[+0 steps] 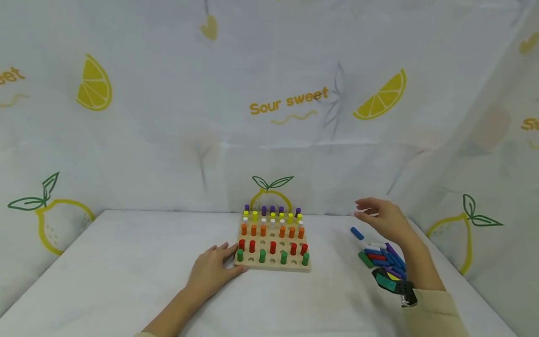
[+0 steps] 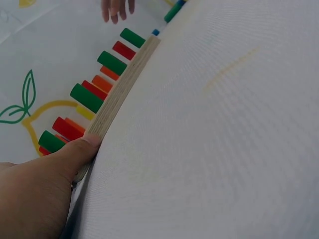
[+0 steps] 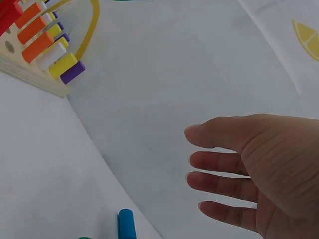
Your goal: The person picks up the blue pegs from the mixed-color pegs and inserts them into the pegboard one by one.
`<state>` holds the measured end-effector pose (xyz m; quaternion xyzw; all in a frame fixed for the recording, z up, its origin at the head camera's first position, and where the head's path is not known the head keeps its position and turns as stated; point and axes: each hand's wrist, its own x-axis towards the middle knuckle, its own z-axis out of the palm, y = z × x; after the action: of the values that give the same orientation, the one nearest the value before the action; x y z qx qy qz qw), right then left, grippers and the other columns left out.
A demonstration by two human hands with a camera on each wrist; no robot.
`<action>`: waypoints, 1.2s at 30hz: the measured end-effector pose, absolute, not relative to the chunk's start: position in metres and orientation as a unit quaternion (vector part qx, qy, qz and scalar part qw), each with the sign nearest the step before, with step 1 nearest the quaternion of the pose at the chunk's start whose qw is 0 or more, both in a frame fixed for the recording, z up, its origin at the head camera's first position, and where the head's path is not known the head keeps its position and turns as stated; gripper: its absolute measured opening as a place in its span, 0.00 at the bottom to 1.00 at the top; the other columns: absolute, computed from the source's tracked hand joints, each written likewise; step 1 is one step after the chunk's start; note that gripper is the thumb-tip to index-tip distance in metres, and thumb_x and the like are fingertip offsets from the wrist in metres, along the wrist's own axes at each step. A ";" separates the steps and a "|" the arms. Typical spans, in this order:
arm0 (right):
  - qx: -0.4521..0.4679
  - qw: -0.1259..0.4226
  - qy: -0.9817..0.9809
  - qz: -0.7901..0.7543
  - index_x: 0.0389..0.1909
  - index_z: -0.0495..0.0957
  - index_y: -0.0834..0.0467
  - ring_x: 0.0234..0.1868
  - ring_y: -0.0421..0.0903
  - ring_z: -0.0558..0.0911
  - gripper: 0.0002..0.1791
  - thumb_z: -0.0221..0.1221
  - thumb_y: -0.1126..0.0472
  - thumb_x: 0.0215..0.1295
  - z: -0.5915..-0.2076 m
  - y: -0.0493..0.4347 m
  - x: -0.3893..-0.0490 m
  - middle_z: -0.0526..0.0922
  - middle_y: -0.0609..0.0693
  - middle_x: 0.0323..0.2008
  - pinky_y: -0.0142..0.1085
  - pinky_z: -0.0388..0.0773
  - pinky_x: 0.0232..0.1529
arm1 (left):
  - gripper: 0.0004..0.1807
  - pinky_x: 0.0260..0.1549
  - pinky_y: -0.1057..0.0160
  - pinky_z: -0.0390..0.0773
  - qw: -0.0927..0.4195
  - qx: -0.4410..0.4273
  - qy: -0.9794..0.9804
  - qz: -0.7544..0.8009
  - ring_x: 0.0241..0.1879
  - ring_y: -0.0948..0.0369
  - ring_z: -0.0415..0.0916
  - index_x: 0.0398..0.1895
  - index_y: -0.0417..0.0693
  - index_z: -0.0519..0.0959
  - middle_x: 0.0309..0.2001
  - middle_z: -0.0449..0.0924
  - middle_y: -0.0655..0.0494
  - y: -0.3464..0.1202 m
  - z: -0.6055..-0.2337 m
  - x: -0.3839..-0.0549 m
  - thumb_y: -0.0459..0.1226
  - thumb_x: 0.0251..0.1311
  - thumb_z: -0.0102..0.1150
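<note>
A wooden pegboard [image 1: 273,266] stands on the table with rows of pegs upright in it: green in front, then red, orange, white, yellow and purple at the back. Several holes show bare. My left hand [image 1: 208,271] grips the board's near left corner, the thumb against its front edge, as the left wrist view of the hand [image 2: 40,194] also shows. Off to the right, my right hand [image 1: 389,222] hovers with fingers spread apart and nothing in them. Below it lies a lone blue peg [image 1: 357,233], also in the right wrist view.
A heap of loose pegs [image 1: 385,257] in blue, purple, green, red, white and yellow lies by the right forearm. A white cloth [image 1: 105,290] covers the table. Behind hangs a white curtain [image 1: 168,117] printed with lemons. A dark strap device [image 1: 396,285] sits on the right wrist.
</note>
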<state>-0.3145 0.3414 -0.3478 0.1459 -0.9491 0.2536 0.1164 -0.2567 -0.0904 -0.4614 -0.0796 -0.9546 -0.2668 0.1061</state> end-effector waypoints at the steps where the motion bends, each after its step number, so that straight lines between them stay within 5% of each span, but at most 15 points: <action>1: 0.143 0.115 -0.951 0.249 0.62 0.77 0.63 0.52 0.62 0.84 0.23 0.60 0.53 0.73 -0.352 0.343 -0.317 0.84 0.64 0.55 0.55 0.86 0.48 | 0.38 0.61 0.36 0.76 0.105 -0.080 -0.954 -0.268 0.62 0.34 0.76 0.62 0.52 0.81 0.61 0.81 0.41 -0.090 -0.461 -0.257 0.60 0.50 0.73; 14: 0.115 0.070 -0.962 0.239 0.57 0.78 0.68 0.48 0.63 0.85 0.21 0.62 0.60 0.69 -0.388 0.350 -0.331 0.86 0.66 0.48 0.52 0.87 0.44 | 0.38 0.60 0.36 0.77 0.108 -0.079 -0.955 -0.265 0.61 0.34 0.77 0.62 0.52 0.82 0.61 0.81 0.40 -0.091 -0.460 -0.256 0.60 0.50 0.73; 36: 0.062 0.072 -0.972 0.214 0.53 0.80 0.68 0.41 0.56 0.83 0.18 0.63 0.62 0.67 -0.425 0.346 -0.344 0.84 0.64 0.42 0.49 0.83 0.40 | 0.38 0.60 0.36 0.76 0.106 -0.083 -0.953 -0.271 0.61 0.34 0.77 0.62 0.51 0.81 0.61 0.81 0.40 -0.089 -0.458 -0.256 0.60 0.51 0.73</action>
<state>-0.3443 0.3465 -0.4254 0.0622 -0.9721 0.2142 0.0719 -0.2561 -0.0892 -0.4580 -0.0828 -0.9531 -0.2710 0.1059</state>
